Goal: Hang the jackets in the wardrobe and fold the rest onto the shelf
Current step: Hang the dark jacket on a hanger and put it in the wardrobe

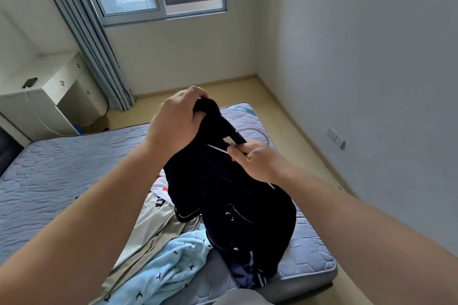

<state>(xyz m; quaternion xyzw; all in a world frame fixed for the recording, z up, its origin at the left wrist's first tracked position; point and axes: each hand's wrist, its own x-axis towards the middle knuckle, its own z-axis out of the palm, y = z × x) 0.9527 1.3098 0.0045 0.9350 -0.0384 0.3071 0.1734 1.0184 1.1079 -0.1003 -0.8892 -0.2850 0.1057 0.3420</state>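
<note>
Gripping black jacket (223,193) by its bunched top in left hand (173,126); right hand (257,163), close beside, pinching thin white hanger (218,149) at the collar by a small label. Dark fabric with white piping, draping below both hands onto clothes pile (161,255) on mattress (62,168).

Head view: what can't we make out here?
- Hanger: head view, mostly hidden inside the dark jacket and under the right hand; only the hook and a bit of rod show.
- Left hand: head view, fingertips hidden behind the jacket's collar.
- Pile on the bed: head view, light blue garment cut by the bottom edge, the others covered by the jacket and arms.
- Wardrobe, shelf: outside the frame.
</note>
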